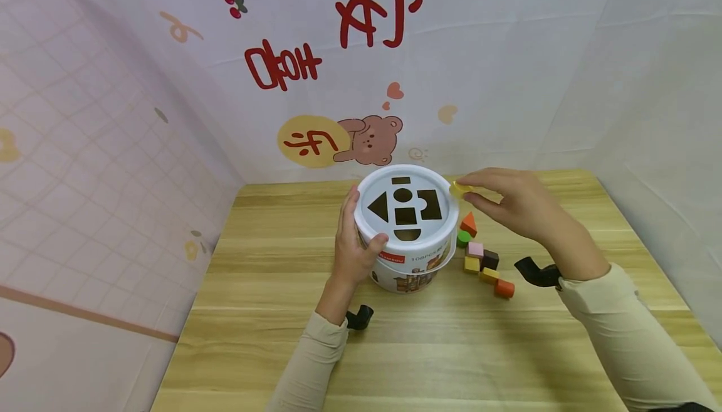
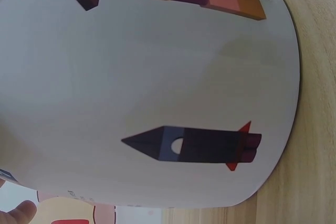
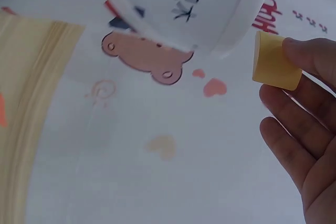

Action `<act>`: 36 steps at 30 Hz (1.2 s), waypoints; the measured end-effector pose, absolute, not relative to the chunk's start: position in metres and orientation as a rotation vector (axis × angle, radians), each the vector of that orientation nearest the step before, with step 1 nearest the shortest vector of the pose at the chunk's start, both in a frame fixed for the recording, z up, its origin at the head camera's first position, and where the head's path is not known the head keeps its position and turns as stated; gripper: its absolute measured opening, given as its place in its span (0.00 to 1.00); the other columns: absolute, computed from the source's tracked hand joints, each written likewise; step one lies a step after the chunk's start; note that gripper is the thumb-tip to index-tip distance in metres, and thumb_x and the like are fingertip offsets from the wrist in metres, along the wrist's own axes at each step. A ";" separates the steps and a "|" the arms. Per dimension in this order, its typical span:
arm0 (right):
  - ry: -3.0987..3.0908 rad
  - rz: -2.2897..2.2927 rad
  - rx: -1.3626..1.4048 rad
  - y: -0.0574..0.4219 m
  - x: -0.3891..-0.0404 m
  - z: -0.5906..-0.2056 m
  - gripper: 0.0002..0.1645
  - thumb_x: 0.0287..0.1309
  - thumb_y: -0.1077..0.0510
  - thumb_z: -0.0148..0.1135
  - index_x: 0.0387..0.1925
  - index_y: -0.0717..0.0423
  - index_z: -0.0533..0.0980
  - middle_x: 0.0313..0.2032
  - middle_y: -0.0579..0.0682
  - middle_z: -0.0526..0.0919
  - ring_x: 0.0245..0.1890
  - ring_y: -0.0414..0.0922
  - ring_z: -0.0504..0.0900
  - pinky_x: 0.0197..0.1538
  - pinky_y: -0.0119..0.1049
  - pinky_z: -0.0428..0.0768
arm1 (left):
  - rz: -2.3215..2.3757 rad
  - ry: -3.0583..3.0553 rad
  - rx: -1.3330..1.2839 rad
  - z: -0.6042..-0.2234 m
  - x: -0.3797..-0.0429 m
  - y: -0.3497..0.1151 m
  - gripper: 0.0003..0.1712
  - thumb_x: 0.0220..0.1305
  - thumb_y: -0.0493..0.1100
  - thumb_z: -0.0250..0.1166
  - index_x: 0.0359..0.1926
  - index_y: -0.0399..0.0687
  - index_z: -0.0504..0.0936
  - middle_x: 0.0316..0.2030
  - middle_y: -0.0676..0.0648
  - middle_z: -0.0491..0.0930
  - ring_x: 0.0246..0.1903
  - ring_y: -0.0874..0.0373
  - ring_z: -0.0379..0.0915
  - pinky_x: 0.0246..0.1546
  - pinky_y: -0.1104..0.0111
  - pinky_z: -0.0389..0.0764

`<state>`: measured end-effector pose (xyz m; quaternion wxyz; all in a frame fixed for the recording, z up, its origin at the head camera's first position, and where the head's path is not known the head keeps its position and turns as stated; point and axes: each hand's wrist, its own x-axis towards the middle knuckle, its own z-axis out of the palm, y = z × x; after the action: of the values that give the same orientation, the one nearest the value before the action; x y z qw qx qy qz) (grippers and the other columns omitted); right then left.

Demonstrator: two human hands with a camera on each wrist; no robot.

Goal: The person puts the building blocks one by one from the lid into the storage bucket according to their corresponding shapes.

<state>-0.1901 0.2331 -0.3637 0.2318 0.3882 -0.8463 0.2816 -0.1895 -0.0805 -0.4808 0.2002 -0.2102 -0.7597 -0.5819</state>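
Observation:
A white bucket (image 1: 414,277) with printed pictures stands on the table, topped by a lid (image 1: 383,233) with several shaped holes, among them a triangle, a circle and a half-round. My left hand (image 1: 352,249) grips the bucket's left side, its thumb on the front of the lid's rim. In the left wrist view the bucket's printed wall (image 2: 157,77) fills most of the picture, a fingertip (image 2: 23,211) showing at the lower left corner. Between thumb and fingers my right hand (image 1: 516,202) pinches a yellow block (image 3: 277,60) with a rounded side, held up at the lid's right rim.
Right of the bucket lie several small blocks: an orange triangular one (image 1: 469,224), a green round one (image 1: 464,239), a pink one (image 1: 475,249), a dark brown one (image 1: 490,260) and a red cylinder (image 1: 504,288). A printed cloth (image 1: 496,54) hangs behind the wooden table (image 1: 254,274).

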 end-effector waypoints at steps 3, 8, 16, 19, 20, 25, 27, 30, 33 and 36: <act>-2.329 0.775 1.087 0.222 -0.189 -0.359 0.28 0.46 0.75 0.80 0.51 0.57 0.87 0.46 0.50 0.91 0.45 0.50 0.89 0.49 0.20 0.77 | -1.632 -2.125 -0.590 -0.481 -0.190 -0.081 0.61 0.60 0.81 0.59 0.82 0.49 0.57 0.81 0.51 0.53 0.77 0.51 0.57 0.73 0.45 0.65; -2.311 0.780 1.138 0.203 -0.190 -0.356 0.27 0.46 0.74 0.80 0.50 0.57 0.88 0.47 0.51 0.91 0.45 0.50 0.89 0.46 0.26 0.81 | -1.637 -2.122 -0.581 -0.480 -0.190 -0.080 0.61 0.60 0.82 0.59 0.82 0.50 0.57 0.81 0.51 0.53 0.77 0.52 0.57 0.73 0.46 0.65; -2.317 0.826 1.238 0.175 -0.186 -0.360 0.23 0.50 0.73 0.79 0.49 0.56 0.88 0.46 0.48 0.90 0.46 0.47 0.89 0.46 0.41 0.86 | -1.625 -2.114 -0.596 -0.480 -0.190 -0.080 0.62 0.61 0.83 0.58 0.82 0.49 0.56 0.82 0.48 0.53 0.77 0.50 0.56 0.74 0.45 0.64; -2.310 0.838 1.262 0.167 -0.182 -0.365 0.23 0.50 0.72 0.79 0.49 0.57 0.88 0.46 0.50 0.91 0.45 0.48 0.90 0.44 0.45 0.88 | -1.615 -2.123 -0.598 -0.480 -0.191 -0.080 0.62 0.61 0.83 0.57 0.82 0.48 0.56 0.82 0.47 0.53 0.77 0.51 0.56 0.73 0.45 0.64; -2.310 0.845 1.265 0.164 -0.181 -0.367 0.22 0.51 0.72 0.78 0.49 0.56 0.88 0.46 0.49 0.91 0.45 0.47 0.90 0.44 0.45 0.88 | -1.610 -2.126 -0.596 -0.480 -0.191 -0.080 0.63 0.61 0.83 0.57 0.82 0.48 0.56 0.82 0.48 0.53 0.77 0.51 0.56 0.73 0.46 0.64; -2.312 0.879 1.285 0.157 -0.176 -0.372 0.18 0.54 0.70 0.77 0.47 0.55 0.88 0.45 0.47 0.91 0.46 0.46 0.90 0.44 0.43 0.88 | -1.597 -2.129 -0.586 -0.480 -0.191 -0.080 0.63 0.60 0.84 0.56 0.82 0.47 0.56 0.82 0.50 0.53 0.77 0.51 0.57 0.73 0.47 0.65; -2.316 0.893 1.295 0.156 -0.174 -0.373 0.17 0.55 0.70 0.77 0.46 0.55 0.88 0.44 0.46 0.91 0.46 0.45 0.89 0.45 0.43 0.88 | -1.599 -2.130 -0.588 -0.480 -0.191 -0.080 0.63 0.60 0.84 0.57 0.82 0.47 0.56 0.82 0.50 0.53 0.77 0.51 0.56 0.73 0.47 0.65; -2.332 0.906 1.308 0.155 -0.171 -0.374 0.16 0.56 0.69 0.76 0.47 0.55 0.88 0.45 0.46 0.91 0.45 0.44 0.89 0.45 0.44 0.88 | -1.606 -2.132 -0.589 -0.480 -0.190 -0.080 0.63 0.60 0.83 0.57 0.82 0.48 0.56 0.82 0.49 0.52 0.77 0.51 0.56 0.73 0.46 0.65; -2.353 0.906 1.311 0.154 -0.169 -0.375 0.16 0.57 0.69 0.76 0.47 0.55 0.88 0.46 0.47 0.90 0.46 0.44 0.89 0.45 0.45 0.88 | -1.614 -2.131 -0.587 -0.479 -0.189 -0.079 0.63 0.60 0.83 0.57 0.82 0.47 0.56 0.82 0.50 0.52 0.77 0.51 0.56 0.73 0.46 0.64; -2.360 0.903 1.313 0.154 -0.168 -0.376 0.16 0.58 0.69 0.75 0.48 0.55 0.88 0.46 0.47 0.90 0.47 0.45 0.89 0.46 0.45 0.88 | -1.618 -2.129 -0.582 -0.478 -0.188 -0.079 0.63 0.60 0.82 0.58 0.82 0.47 0.56 0.82 0.50 0.52 0.77 0.51 0.56 0.73 0.46 0.64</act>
<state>-0.1681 0.1536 -0.3763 0.1464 0.4561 -0.8198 0.3136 -0.1881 -0.0788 -0.4784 0.2012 -0.2085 -0.7620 -0.5791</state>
